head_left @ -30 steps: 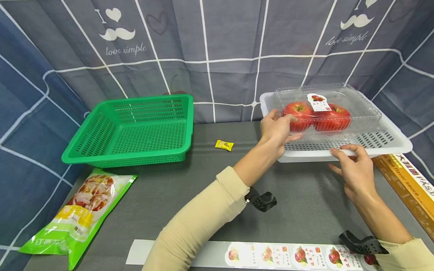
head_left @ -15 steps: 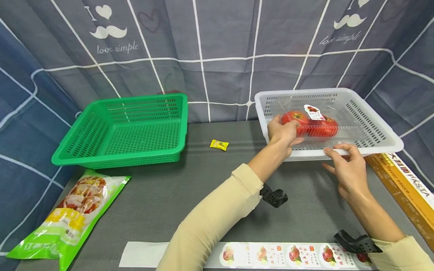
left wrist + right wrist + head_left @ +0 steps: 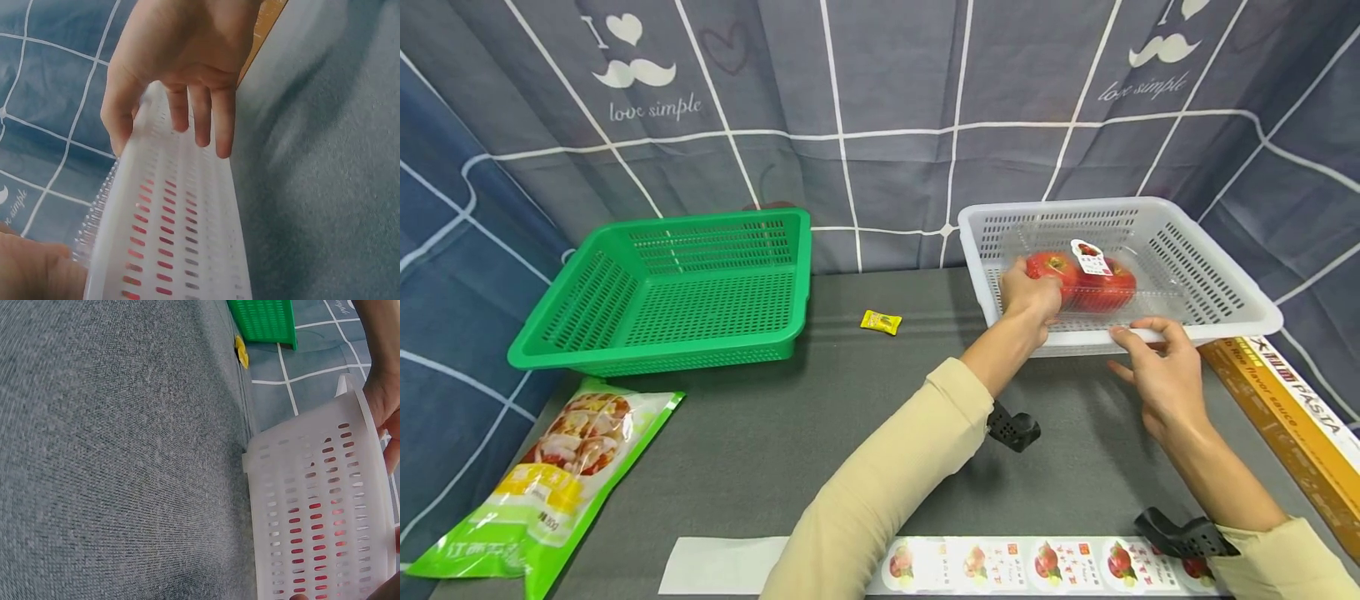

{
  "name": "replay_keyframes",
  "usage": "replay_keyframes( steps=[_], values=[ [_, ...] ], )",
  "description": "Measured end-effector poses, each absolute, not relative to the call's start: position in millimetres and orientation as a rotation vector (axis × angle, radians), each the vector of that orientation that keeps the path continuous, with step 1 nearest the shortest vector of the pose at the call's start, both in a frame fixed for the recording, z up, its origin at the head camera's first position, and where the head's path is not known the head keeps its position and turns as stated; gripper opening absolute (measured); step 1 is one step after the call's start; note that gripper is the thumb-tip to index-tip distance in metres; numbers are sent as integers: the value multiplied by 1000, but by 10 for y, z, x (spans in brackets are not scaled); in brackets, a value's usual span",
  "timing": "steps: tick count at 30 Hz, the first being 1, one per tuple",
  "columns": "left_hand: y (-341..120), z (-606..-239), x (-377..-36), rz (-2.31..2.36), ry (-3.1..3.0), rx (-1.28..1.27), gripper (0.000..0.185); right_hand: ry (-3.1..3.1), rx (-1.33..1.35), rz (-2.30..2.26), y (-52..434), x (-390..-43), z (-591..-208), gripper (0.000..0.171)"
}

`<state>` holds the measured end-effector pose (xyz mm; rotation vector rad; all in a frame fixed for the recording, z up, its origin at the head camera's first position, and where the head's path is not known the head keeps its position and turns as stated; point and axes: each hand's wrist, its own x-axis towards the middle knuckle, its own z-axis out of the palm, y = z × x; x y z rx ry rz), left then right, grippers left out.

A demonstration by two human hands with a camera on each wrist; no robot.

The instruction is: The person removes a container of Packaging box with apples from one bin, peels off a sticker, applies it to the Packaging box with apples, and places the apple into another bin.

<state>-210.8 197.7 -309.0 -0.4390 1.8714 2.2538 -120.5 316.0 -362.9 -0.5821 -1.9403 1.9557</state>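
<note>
A clear plastic fruit box [image 3: 1161, 271] with two red apples [image 3: 1108, 292] inside sits low in the white basket [image 3: 1240, 327]. On its lid is a white sticker [image 3: 1092, 258] with a red fruit picture. My left hand [image 3: 1028, 296] reaches over the basket's front and holds the box by its left end; its fingertips are partly hidden. The basket's front rim is pinched by my right hand [image 3: 1168, 371]. In the left wrist view, the right hand's fingers [image 3: 223, 122] lie along the outside of the basket wall, its thumb over the rim.
At the left stands a green basket [image 3: 647, 358], with a green and white food bag [image 3: 561, 471] in front. A yellow wrapped candy [image 3: 881, 322] lies between the baskets. A sticker strip [image 3: 955, 567] runs along the near edge. A pasta box [image 3: 1292, 433] lies at the right.
The fruit box, held by the left hand, has come down from above the rim into the white basket. The right hand keeps its grip on the rim. The head view has shifted slightly.
</note>
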Motion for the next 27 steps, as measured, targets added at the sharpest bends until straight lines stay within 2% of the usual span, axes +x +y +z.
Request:
replay_keyframes(
  steps=[18, 27],
  values=[
    [1931, -3053, -2119, 1873, 2179, -397, 79, -1967, -596, 1960, 3169, -1203, -3619, 18],
    [1907, -3013, -2074, 1851, 2238, -251, 80, -1976, -588, 1948, 3179, -1198, -3620, 18]
  ],
)
